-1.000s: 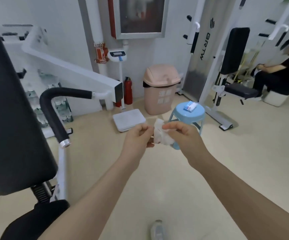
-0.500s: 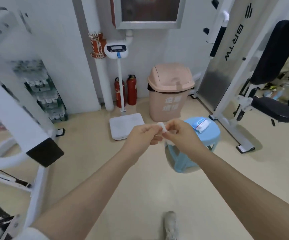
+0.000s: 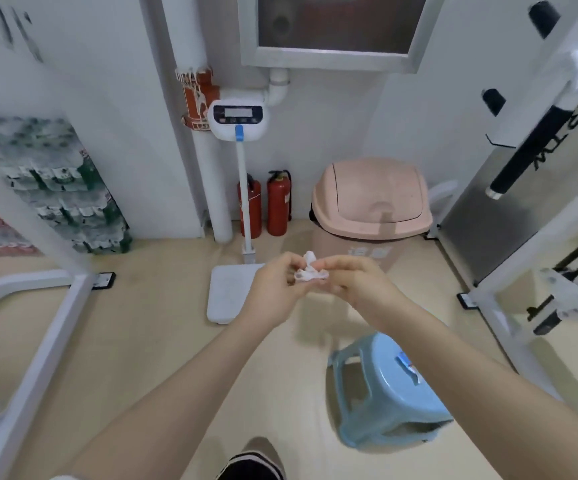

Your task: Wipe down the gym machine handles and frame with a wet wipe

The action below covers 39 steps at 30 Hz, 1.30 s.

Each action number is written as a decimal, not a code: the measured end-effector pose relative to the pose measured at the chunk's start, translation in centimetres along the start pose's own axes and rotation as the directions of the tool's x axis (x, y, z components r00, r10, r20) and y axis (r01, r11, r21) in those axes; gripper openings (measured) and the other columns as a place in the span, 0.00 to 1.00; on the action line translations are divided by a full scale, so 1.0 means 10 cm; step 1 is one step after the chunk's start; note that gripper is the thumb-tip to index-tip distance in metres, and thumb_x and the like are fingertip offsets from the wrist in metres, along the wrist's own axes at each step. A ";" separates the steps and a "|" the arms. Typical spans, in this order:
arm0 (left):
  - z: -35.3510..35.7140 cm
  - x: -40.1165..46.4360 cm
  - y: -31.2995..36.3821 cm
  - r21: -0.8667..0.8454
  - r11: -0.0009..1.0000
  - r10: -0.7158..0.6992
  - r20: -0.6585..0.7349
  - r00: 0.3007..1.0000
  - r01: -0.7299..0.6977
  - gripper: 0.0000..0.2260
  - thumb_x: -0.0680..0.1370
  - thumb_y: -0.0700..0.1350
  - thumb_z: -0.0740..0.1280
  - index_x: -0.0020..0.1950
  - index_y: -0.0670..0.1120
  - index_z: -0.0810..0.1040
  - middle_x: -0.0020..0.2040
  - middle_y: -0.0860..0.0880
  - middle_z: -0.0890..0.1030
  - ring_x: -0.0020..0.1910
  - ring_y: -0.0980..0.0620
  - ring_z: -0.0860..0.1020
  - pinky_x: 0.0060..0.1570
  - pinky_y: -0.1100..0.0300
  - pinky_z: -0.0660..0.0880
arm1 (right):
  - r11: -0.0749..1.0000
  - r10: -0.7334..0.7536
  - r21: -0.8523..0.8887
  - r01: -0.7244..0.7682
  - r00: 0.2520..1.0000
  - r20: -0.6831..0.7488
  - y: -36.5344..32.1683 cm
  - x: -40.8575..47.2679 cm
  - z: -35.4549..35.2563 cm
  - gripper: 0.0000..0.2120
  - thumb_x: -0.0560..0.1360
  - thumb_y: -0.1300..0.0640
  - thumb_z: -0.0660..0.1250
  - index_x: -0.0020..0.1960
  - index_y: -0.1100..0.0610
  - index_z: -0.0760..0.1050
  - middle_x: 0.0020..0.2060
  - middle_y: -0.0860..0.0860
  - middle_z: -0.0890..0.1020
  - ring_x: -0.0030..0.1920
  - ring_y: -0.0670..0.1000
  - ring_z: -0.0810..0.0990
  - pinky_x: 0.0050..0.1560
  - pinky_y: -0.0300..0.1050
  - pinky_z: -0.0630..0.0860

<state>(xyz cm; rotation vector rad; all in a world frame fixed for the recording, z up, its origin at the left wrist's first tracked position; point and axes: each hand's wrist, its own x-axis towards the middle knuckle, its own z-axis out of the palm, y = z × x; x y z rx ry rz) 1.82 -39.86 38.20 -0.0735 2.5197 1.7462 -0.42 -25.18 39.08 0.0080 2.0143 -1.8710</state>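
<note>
pack on stool [image 3: 408, 367] half hidden, label unreadable

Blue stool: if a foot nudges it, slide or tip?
The blue stool looks like hollow moulded plastic, so probably light. Its splayed legs and the smooth floor suggest sliding before tipping. The small packet on top may shift.

Both hands [image 3: 318, 285] pinch a crumpled wet wipe [image 3: 310, 270].

We see white walls [image 3: 332, 109], beige floor [image 3: 135, 341], pink bin [image 3: 372, 199] at one o'clock, blue stool [image 3: 381, 400] at five, extinguishers [image 3: 265, 207] at twelve.
</note>
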 end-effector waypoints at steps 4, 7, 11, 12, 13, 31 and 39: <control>0.12 1.07 -0.10 -0.004 1.000 0.006 0.037 0.999 -0.006 0.06 0.72 0.46 0.72 0.43 0.46 0.78 0.37 0.53 0.78 0.34 0.60 0.73 0.29 0.73 0.66 | 0.990 -0.068 -0.124 0.071 0.997 0.025 -0.02 0.87 -0.38 0.07 0.72 0.64 0.69 0.45 0.52 0.80 0.44 0.52 0.81 0.43 0.46 0.81 0.51 0.41 0.77; 0.19 1.95 -0.18 -0.005 1.000 -0.012 0.087 0.996 0.012 0.06 0.71 0.44 0.72 0.44 0.44 0.79 0.38 0.52 0.78 0.34 0.58 0.72 0.31 0.71 0.66 | 0.959 -0.123 -0.257 0.117 0.992 -0.007 -0.07 1.65 -0.65 0.05 0.71 0.61 0.71 0.42 0.52 0.79 0.39 0.52 0.75 0.35 0.47 0.73 0.39 0.39 0.70; 0.23 3.14 -0.18 -0.020 0.998 -0.047 0.188 0.981 0.051 0.05 0.74 0.40 0.69 0.49 0.42 0.80 0.38 0.53 0.78 0.39 0.57 0.75 0.36 0.73 0.68 | 0.941 -0.098 -0.332 0.062 0.991 -0.094 -0.18 2.77 -0.99 0.09 0.70 0.60 0.72 0.36 0.49 0.76 0.33 0.49 0.77 0.33 0.47 0.71 0.37 0.38 0.68; 0.22 3.42 -0.16 -0.028 0.998 -0.055 0.177 0.983 0.061 0.07 0.75 0.40 0.67 0.53 0.44 0.80 0.42 0.54 0.78 0.43 0.56 0.75 0.40 0.73 0.69 | 0.936 -0.103 -0.347 0.056 0.988 -0.118 -0.21 3.03 -1.07 0.11 0.71 0.61 0.71 0.35 0.49 0.75 0.32 0.45 0.78 0.31 0.44 0.72 0.35 0.35 0.68; 0.21 3.68 -0.14 -0.029 0.997 -0.071 0.146 0.987 0.076 0.10 0.76 0.40 0.65 0.56 0.45 0.78 0.47 0.54 0.78 0.47 0.56 0.75 0.44 0.72 0.70 | 0.930 -0.110 -0.366 0.048 0.982 -0.151 -0.20 3.30 -1.16 0.12 0.71 0.63 0.69 0.35 0.49 0.74 0.29 0.40 0.78 0.29 0.40 0.72 0.34 0.32 0.67; 1.11 6.19 -1.49 0.327 0.937 -0.204 0.223 0.953 0.124 0.08 0.77 0.37 0.62 0.53 0.41 0.78 0.39 0.55 0.74 0.35 0.60 0.72 0.34 0.78 0.66 | 0.118 0.259 -0.983 -0.141 0.960 -0.106 1.80 5.90 -2.80 0.13 0.75 0.67 0.56 0.55 0.59 0.76 0.53 0.55 0.77 0.52 0.58 0.76 0.43 0.44 0.68; 0.96 5.92 -1.35 0.286 0.931 -0.264 0.108 0.958 0.225 0.11 0.76 0.34 0.61 0.56 0.42 0.78 0.51 0.47 0.76 0.43 0.55 0.72 0.35 0.81 0.64 | 0.041 0.306 -0.996 -0.081 0.950 -0.064 1.59 5.82 -2.79 0.11 0.78 0.63 0.53 0.48 0.60 0.74 0.52 0.59 0.78 0.46 0.57 0.75 0.42 0.45 0.69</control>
